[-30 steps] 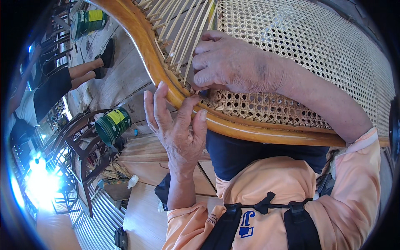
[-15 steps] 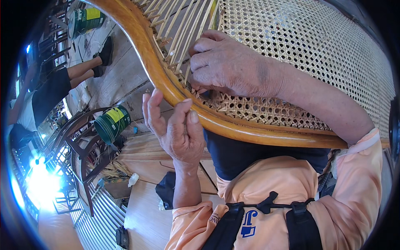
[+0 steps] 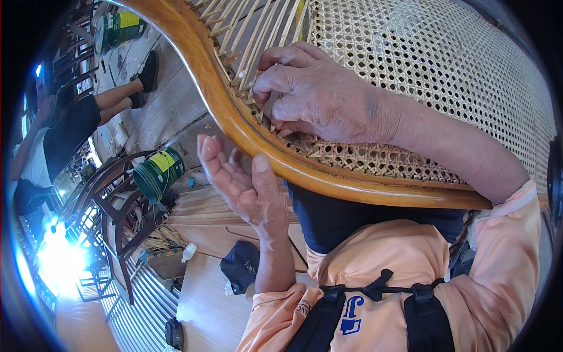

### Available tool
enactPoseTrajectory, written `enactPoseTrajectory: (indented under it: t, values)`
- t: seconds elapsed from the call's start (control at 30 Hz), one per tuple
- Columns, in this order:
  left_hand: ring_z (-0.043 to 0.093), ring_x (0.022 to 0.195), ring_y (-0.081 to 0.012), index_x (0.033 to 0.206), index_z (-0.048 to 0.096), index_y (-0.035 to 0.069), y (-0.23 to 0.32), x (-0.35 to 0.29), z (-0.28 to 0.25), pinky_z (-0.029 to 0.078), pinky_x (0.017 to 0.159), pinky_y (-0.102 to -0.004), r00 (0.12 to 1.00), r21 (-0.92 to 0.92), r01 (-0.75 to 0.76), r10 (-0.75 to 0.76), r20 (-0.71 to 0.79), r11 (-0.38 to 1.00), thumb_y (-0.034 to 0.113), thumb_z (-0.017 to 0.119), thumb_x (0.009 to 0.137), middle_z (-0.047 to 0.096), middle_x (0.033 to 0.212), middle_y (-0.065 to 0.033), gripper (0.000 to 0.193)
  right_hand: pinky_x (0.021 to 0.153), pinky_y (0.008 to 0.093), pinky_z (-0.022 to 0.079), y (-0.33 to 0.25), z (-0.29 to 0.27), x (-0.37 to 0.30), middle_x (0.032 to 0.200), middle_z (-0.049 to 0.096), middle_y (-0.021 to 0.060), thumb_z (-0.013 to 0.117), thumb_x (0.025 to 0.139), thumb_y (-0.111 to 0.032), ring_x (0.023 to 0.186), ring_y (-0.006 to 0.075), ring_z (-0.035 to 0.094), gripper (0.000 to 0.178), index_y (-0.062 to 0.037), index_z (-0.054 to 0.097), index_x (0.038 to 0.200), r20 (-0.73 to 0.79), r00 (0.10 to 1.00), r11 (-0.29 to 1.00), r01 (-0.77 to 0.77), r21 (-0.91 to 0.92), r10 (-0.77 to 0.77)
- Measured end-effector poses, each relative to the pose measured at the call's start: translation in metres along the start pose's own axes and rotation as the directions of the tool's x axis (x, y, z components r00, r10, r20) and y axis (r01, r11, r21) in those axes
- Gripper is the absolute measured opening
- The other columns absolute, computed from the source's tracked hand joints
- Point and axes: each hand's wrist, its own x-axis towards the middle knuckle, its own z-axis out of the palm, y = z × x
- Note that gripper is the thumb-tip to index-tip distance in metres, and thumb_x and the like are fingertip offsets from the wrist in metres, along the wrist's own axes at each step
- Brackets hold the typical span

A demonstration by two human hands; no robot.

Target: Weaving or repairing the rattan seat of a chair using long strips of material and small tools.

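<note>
Left hand (image 3: 243,190) has rolled palm-up since the earlier frame, fingers coming off the frame (image 3: 346,183); right hand (image 3: 334,105) has spread its fingers a bit. Right: 1 hand at 1 o'clock, fingertips and thumb bent down at the frame's inner edge; can't tell whether they pinch a strand. Left: 1 hand at 8–9 o'clock, fingers loosely curled, apart from the thumb, whose tip is at the rim. Frame, 1, wooden, curves from 11 to 3 o'clock. Cane panel (image 3: 416,64), 1, at 2; several strands (image 3: 271,26), too many overlaps to count, near 12. 2 black straps (image 3: 431,322) on the chest, 5–6. 1 dark cloth (image 3: 240,267) at 7, 1 bottle (image 3: 189,252) at 8. 2 green buckets: lower bucket (image 3: 153,180) at 9, upper bucket (image 3: 117,34) at 10–11. 1 other person (image 3: 73,129), 9–10.
</note>
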Motion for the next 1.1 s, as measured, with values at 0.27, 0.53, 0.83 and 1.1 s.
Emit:
enactPoseTrajectory:
  t: [0.27,0.53,0.83,1.1]
  values:
    - [0.045,0.108,-0.0163,0.135,0.024,0.0,0.014,0.002,0.029,0.037,0.094,-0.0292,0.917,-0.291,0.396,-0.393,0.071,0.871,0.0,0.057,0.081,0.041,0.122,-0.011,0.063,0.096,0.042,0.033,-0.001,0.002,0.001,0.106,0.053,0.0024,0.069,0.063,-0.018,0.116,0.0257,0.043,0.014,-0.0113,0.065,0.075,-0.011,1.0,1.0,0.009,-0.012,-0.01]
    - [0.049,0.09,-0.0105,0.127,0.035,0.0,0.016,0.003,0.033,0.042,0.082,-0.025,0.897,-0.237,0.431,-0.442,0.009,0.871,-0.003,0.053,0.081,0.049,0.106,-0.0077,0.049,0.097,0.0409,0.034,0.01,-0.009,0.001,0.108,0.054,0.0013,0.07,0.066,-0.018,0.118,0.0239,0.043,0.017,-0.0125,0.065,0.081,0.0,1.0,0.999,-0.008,-0.042,0.008]
    - [0.049,0.089,-0.0122,0.125,0.038,-0.001,0.017,0.005,0.029,0.041,0.08,-0.0253,0.877,-0.293,0.46,-0.48,0.002,0.838,0.003,0.051,0.08,0.049,0.105,-0.0074,0.046,0.102,0.0418,0.03,0.014,-0.01,0.005,0.11,0.054,0.0021,0.068,0.068,-0.019,0.122,0.0249,0.039,0.008,-0.0156,0.067,0.075,0.042,0.999,0.998,0.004,-0.055,-0.002]
    - [0.05,0.097,-0.0141,0.126,0.035,-0.003,0.013,0.007,0.023,0.041,0.087,-0.0274,0.886,-0.293,0.456,-0.46,0.059,0.84,0.005,0.053,0.08,0.049,0.11,-0.0104,0.049,0.105,0.0438,0.027,0.011,-0.009,0.006,0.119,0.049,0.0048,0.066,0.068,-0.019,0.127,0.0275,0.033,0.011,-0.0154,0.067,0.078,0.072,0.997,0.999,-0.008,-0.051,0.012]
